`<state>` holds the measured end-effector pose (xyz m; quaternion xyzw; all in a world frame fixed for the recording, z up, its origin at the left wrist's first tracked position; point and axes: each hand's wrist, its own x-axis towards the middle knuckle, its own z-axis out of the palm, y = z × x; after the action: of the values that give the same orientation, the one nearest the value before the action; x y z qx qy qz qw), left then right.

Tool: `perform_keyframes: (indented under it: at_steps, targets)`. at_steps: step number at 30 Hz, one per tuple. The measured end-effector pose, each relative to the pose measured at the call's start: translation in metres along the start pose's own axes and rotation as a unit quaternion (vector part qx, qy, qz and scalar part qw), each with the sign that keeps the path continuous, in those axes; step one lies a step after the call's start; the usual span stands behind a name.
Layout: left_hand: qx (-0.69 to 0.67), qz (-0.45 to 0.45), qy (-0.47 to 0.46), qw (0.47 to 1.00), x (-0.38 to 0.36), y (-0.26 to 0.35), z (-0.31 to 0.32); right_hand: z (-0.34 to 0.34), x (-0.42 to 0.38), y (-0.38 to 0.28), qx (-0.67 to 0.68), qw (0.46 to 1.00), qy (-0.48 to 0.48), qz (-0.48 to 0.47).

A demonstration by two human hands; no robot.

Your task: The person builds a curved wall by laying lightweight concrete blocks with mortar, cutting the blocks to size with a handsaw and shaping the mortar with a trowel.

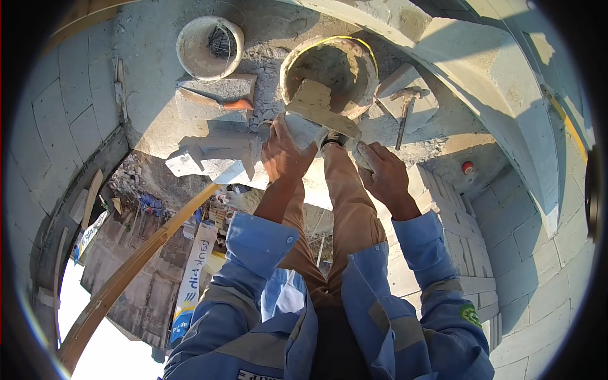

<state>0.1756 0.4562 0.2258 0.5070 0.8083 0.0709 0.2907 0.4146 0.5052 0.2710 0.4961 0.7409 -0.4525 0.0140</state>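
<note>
A grey block [303, 129] lies between my hands, with a rough, mortar-like grey slab or layer [324, 115] along its far side. My left hand [285, 152] grips the block's left end, thumb pointing inward. My right hand [385, 174] has its fingers curled over a grey edge on the right, which looks like the same block's other end; its underside is hidden. Just beyond stands a round mortar bucket [372, 76] with a yellow rim. My legs and a shoe show between the hands.
A white bucket [189, 60] holds wire-like pieces. A knife-like tool with an orange handle [237, 104] lies on a flat block. A hammer [403, 120] rests at the right, near a red round object [467, 168]. A wooden beam [145, 250] crosses an open drop at the left.
</note>
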Motion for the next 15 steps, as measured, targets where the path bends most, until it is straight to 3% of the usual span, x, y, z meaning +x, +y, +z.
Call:
perform_keyframes:
  at_steps: [9, 12, 14, 15]
  targets:
    - [0.021, -0.041, -0.052, 0.998, 0.007, 0.022, -0.011, 0.029, -0.016, -0.002, -0.094, 0.994, 0.053, 0.029]
    - [-0.015, -0.066, -0.058, 0.996, 0.011, 0.019, -0.005, 0.043, -0.033, -0.014, -0.090, 0.990, 0.103, -0.014]
    - [-0.008, 0.020, -0.026, 0.999, 0.010, 0.009, 0.002, 0.045, -0.051, -0.016, -0.057, 0.991, 0.125, -0.006]
    - [-0.010, 0.020, -0.025, 0.999, 0.009, 0.007, 0.008, 0.045, -0.056, -0.016, -0.023, 0.989, 0.147, -0.001]
